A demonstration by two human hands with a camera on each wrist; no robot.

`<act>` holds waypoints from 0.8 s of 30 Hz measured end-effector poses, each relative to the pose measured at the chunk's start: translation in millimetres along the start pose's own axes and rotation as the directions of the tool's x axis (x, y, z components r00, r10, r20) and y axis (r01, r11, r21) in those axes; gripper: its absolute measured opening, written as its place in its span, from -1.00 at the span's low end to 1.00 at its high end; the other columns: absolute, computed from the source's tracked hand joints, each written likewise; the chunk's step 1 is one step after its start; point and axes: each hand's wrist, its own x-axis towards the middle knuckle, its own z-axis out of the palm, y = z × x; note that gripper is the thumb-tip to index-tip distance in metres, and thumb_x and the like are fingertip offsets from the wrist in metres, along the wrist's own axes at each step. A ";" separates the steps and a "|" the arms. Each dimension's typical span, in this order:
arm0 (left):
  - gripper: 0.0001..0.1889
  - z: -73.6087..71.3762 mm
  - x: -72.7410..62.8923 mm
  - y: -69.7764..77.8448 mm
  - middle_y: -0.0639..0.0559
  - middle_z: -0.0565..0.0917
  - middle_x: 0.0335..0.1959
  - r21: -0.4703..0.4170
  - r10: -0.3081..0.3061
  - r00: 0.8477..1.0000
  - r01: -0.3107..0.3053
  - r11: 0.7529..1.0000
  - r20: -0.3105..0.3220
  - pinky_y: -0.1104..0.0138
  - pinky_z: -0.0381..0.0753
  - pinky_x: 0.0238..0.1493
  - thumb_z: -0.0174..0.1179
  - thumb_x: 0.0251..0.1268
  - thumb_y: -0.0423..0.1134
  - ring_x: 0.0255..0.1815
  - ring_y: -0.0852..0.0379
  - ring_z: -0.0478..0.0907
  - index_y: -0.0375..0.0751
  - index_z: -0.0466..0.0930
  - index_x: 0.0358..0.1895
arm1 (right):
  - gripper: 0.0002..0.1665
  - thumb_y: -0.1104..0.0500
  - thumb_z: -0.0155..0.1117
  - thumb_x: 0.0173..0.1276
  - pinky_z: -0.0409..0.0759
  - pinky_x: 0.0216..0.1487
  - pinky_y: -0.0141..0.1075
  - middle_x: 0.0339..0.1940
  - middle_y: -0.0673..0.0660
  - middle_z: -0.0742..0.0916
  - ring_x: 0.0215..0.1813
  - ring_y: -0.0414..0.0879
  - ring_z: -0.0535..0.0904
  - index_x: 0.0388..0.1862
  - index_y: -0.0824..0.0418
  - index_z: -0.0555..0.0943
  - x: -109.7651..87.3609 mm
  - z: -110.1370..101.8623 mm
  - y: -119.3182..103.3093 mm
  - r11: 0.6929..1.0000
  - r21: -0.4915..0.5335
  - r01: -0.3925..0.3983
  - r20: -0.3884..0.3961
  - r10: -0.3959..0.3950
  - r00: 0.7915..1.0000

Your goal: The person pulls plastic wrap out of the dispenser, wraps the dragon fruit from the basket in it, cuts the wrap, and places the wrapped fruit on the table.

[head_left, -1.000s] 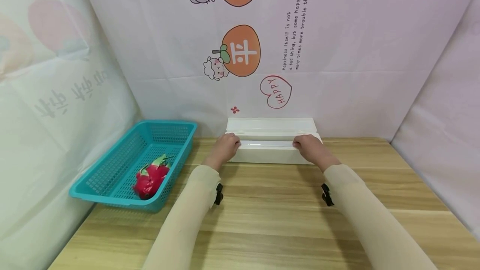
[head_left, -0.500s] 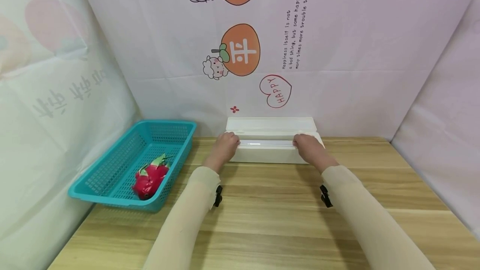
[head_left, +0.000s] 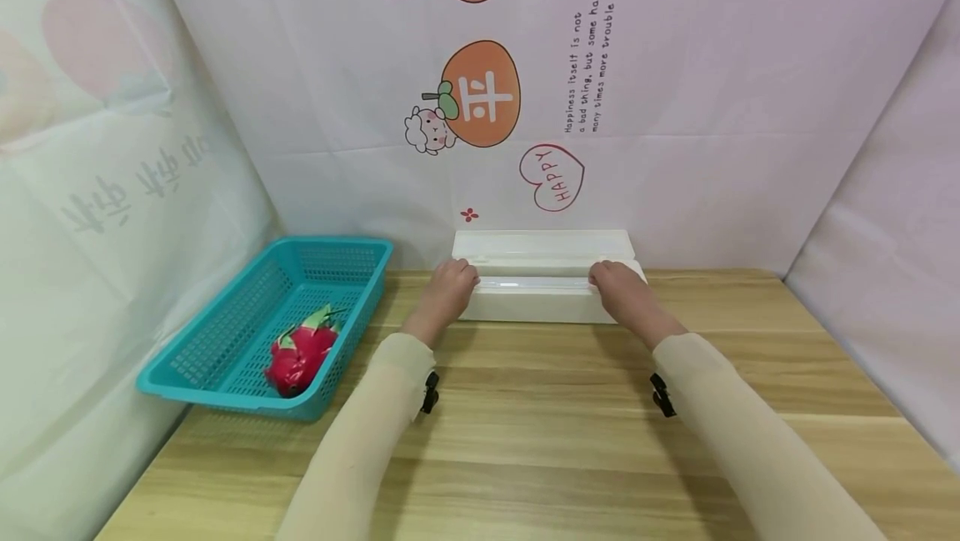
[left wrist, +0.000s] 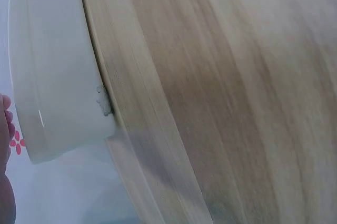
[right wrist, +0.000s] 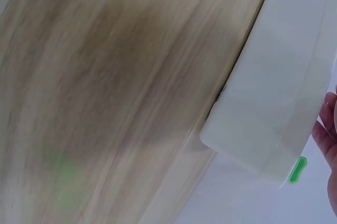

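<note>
A long white plastic box (head_left: 540, 308) stands at the table's back edge, its lid (head_left: 543, 242) tipped up behind it. Along its opening runs a shiny, clear-whitish strip (head_left: 532, 283), perhaps plastic wrap. My left hand (head_left: 448, 284) pinches the strip's left end with curled fingers. At the other end my right hand (head_left: 621, 289) pinches it likewise. Fingertips are mostly hidden in the head view. The left wrist view catches curled fingers (left wrist: 6, 116) just over the box's rim. In the right wrist view, fingers (right wrist: 327, 129) bend behind the rim, near a small green tab (right wrist: 298, 169).
A turquoise mesh basket (head_left: 217, 402) sits to the left, holding a red dragon fruit (head_left: 298, 360) with green tips. The wooden table (head_left: 540, 433) ends at a printed white cloth (head_left: 712, 149) behind the box. More cloth hangs on both sides.
The head view has tilted slightly, so everything sits a little higher in it. Hands, strip and box stay nearly as they were; the lid remains raised.
</note>
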 end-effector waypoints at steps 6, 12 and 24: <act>-0.93 2.2 -4.3 -3.5 -0.10 0.54 -0.46 0.000 0.063 0.995 -0.064 0.998 -0.081 0.16 0.50 -0.29 0.24 0.28 -0.44 -0.40 -0.04 0.50 -0.34 0.57 -0.37 | -0.89 0.56 0.07 0.31 0.57 -0.17 -0.03 -0.33 0.32 0.63 -0.24 0.22 0.56 -0.28 0.41 0.45 -6.2 3.0 3.2 0.979 -0.055 0.194 -0.163 -0.200 0.966; -0.91 2.3 -6.5 -5.7 -0.09 0.54 -0.45 0.053 0.103 0.989 -0.098 0.994 -0.104 0.18 0.49 -0.33 0.23 0.30 -0.41 -0.40 -0.03 0.49 -0.31 0.56 -0.37 | -0.83 0.57 0.19 0.21 0.55 -0.36 -0.12 -0.43 0.27 0.58 -0.39 0.14 0.51 -0.32 0.41 0.43 -8.5 7.0 6.8 0.929 -0.165 0.331 -0.312 -0.367 0.876; -0.89 -3.9 -11.6 -2.8 -0.09 0.53 -0.45 0.072 0.184 0.972 -0.175 0.982 -0.145 0.19 0.47 -0.36 0.24 0.27 -0.41 -0.42 -0.05 0.48 -0.32 0.54 -0.40 | -0.84 0.53 0.23 0.22 0.56 -0.34 -0.15 -0.39 0.25 0.59 -0.34 0.12 0.52 -0.28 0.42 0.45 -17.1 7.4 6.3 0.923 -0.186 0.338 -0.299 -0.381 0.875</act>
